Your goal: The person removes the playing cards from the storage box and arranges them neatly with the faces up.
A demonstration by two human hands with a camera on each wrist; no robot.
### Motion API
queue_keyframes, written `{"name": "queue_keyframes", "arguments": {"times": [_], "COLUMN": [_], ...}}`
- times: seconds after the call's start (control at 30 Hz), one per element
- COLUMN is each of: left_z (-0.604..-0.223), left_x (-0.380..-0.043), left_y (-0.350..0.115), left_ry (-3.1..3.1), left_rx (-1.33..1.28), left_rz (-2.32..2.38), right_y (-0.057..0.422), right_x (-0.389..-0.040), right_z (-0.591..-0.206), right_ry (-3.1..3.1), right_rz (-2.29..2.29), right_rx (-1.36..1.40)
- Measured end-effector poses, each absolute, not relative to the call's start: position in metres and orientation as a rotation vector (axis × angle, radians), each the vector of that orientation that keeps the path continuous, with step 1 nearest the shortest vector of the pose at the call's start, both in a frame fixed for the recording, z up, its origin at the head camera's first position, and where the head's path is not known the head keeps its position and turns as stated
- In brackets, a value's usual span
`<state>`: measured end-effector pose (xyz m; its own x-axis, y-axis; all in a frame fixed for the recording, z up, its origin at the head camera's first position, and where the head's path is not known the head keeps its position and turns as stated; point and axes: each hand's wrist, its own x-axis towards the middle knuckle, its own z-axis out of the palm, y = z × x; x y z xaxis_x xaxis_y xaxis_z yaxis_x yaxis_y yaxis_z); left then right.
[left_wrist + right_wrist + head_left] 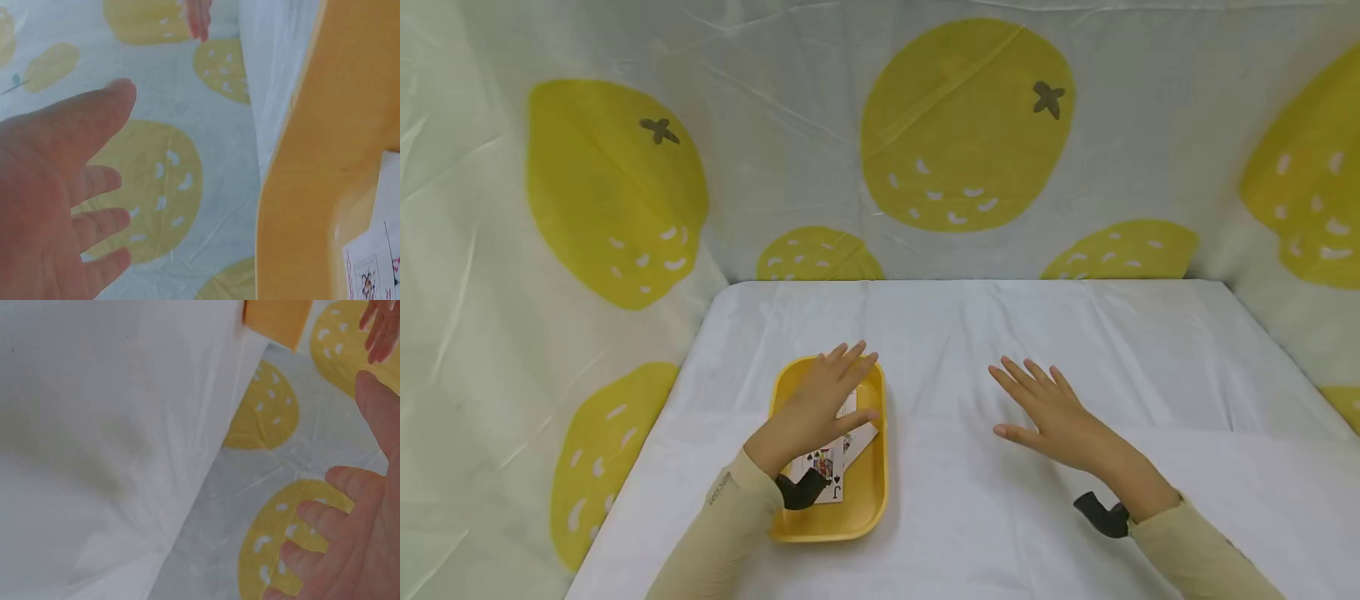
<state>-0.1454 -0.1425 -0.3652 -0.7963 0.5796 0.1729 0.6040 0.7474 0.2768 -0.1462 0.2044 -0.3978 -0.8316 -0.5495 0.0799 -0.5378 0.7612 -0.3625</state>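
Observation:
My left hand [822, 406] hovers palm down above a yellow tray [871, 508], fingers spread and nothing in its grasp. Several playing cards lie loose in the tray, among them a jack of spades [833, 483]; the hand and wrist hide part of them. In the left wrist view a card with a joker-like figure [365, 281] shows at the lower right. My right hand [1060, 425] is held over the white cloth to the right of the tray, its fingers straight and apart, holding nothing.
A white cloth [955, 500] covers the table. Behind and at the sides hangs a pale curtain [790, 125] printed with large yellow lemons. Each wrist wears a black curved mount [1101, 515] below a beige sleeve [1202, 550].

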Motion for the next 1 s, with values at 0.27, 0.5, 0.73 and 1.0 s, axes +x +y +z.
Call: {"name": "queue_keyframes", "arguments": {"times": [0.27,0.5,0.73,1.0], "left_z": [-0.374,-0.402,-0.418,-0.434], "left_x": [-0.107,-0.077,-0.072,-0.095], "left_y": [-0.213,-0.238,-0.225,-0.207], "left_ry": [-2.867,-2.842,-2.546,-2.507], "left_rx": [-0.345,0.228,0.355,0.295], "left_rz": [-0.831,-1.530,-2.011,-2.090], "right_y": [0.197,0.193,0.189,0.168], "right_x": [-0.146,-0.149,-0.157,-0.165], "right_z": [-0.404,-0.404,-0.399,-0.375], "right_ry": [2.887,2.883,2.869,2.868], "right_rz": [-0.615,-0.629,-0.683,-0.667], "right_rx": [-0.918,-0.963,-1.032,-1.144]}}
